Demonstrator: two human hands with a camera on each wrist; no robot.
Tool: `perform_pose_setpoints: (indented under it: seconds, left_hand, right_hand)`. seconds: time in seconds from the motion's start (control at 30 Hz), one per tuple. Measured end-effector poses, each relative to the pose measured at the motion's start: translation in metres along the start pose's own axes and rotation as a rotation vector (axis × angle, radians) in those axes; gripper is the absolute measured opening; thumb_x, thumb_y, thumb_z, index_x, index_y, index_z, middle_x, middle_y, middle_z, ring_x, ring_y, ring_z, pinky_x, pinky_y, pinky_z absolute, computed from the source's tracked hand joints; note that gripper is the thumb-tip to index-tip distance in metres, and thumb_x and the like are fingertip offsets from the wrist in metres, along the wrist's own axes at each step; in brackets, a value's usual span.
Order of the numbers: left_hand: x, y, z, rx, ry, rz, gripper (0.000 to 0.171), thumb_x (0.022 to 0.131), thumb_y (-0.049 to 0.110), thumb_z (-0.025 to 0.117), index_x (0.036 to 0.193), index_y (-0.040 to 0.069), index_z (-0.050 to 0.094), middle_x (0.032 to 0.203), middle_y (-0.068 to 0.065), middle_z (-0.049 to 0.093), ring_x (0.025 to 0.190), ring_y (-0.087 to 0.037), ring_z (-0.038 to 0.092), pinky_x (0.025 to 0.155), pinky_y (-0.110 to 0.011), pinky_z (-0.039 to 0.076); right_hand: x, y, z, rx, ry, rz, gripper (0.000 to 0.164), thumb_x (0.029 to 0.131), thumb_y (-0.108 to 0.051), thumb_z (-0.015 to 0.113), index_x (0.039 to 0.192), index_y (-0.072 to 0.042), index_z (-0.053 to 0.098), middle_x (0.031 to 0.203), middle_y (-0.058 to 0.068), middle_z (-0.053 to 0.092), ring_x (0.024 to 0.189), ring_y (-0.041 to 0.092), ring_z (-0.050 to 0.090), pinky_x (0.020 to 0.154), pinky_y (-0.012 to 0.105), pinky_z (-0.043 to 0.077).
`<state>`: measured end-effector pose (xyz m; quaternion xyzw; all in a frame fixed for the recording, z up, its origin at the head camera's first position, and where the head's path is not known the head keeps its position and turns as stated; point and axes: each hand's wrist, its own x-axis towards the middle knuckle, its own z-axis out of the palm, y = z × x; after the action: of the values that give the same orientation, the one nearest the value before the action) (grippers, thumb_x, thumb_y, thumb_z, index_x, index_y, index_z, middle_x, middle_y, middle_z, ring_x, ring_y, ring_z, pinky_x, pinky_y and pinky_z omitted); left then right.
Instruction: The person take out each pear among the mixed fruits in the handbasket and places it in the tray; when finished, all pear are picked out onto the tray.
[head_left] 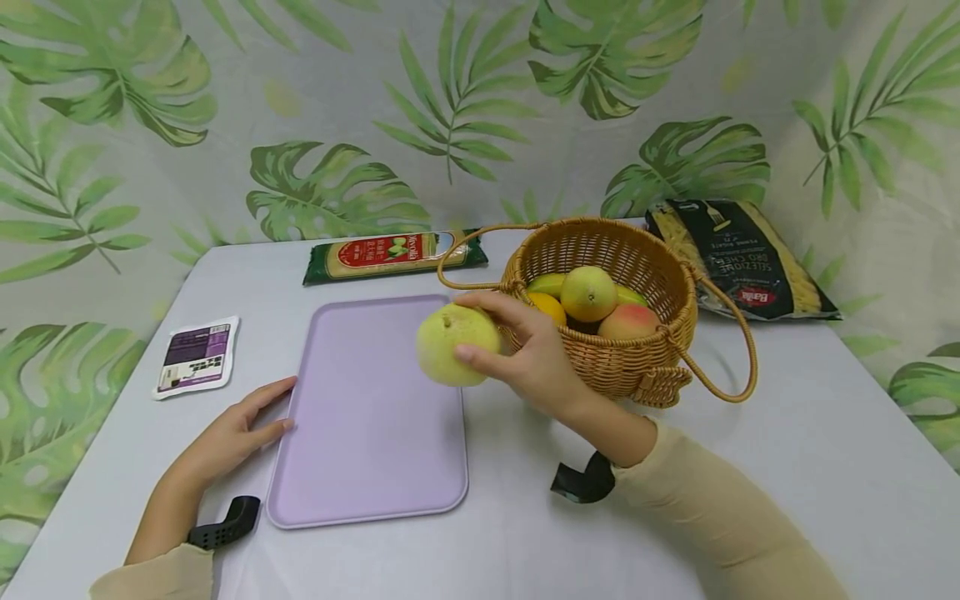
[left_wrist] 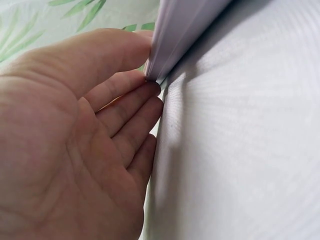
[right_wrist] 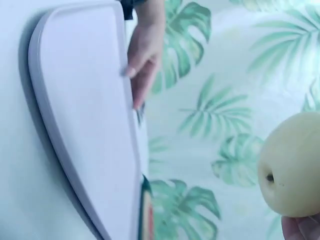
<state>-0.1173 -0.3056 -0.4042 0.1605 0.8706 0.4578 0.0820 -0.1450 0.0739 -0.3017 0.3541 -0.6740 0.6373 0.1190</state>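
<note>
A round, pale yellow-green pear point(head_left: 459, 343) is gripped in my right hand point(head_left: 536, 354), raised above the right edge of a lilac tray point(head_left: 367, 417). The right wrist view also shows this pear point(right_wrist: 295, 165), fingertips beneath it. My left hand point(head_left: 228, 437) lies at the tray's left edge, thumb and fingers extended. In the left wrist view, the left thumb and fingertips touch the tray rim point(left_wrist: 165, 50). Right of the tray stands a wicker basket point(head_left: 615, 362), holding another round yellow-green fruit point(head_left: 589, 294), a peach point(head_left: 630, 321), an orange fruit point(head_left: 547, 308) and something yellow partly hidden behind them.
Behind the tray lies a green pasta packet point(head_left: 390, 255). A black pasta bag point(head_left: 742, 258) leans behind the basket at right. On the far left is a small purple-and-white packet point(head_left: 198, 357). The basket's looped handles point(head_left: 738, 392) stick out on both sides.
</note>
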Motion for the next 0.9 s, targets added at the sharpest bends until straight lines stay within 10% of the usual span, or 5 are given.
perform_pose_setpoints:
  seconds: [0.4, 0.9]
  left_hand:
    - [-0.001, -0.002, -0.001, 0.016, 0.002, -0.031, 0.059, 0.089, 0.017, 0.057, 0.139, 0.002, 0.029, 0.142, -0.021, 0.025, 0.131, -0.028, 0.014, 0.089, 0.000, 0.014]
    - [0.000, -0.003, 0.000, 0.037, -0.001, -0.011, 0.058, 0.090, 0.016, 0.056, 0.139, 0.001, 0.029, 0.141, -0.022, 0.026, 0.130, -0.015, 0.016, 0.089, 0.000, 0.014]
  right_hand:
    - [0.021, 0.021, 0.075, 0.026, 0.015, 0.192, 0.039, 0.080, -0.001, 0.065, 0.118, 0.003, 0.056, 0.117, 0.013, 0.057, 0.103, 0.013, 0.050, 0.084, 0.029, 0.043]
    - [0.031, 0.104, 0.129, 0.030, 0.074, 0.397, 0.038, 0.079, -0.018, 0.070, 0.115, -0.011, 0.060, 0.114, -0.004, 0.058, 0.097, 0.004, 0.051, 0.078, 0.019, 0.044]
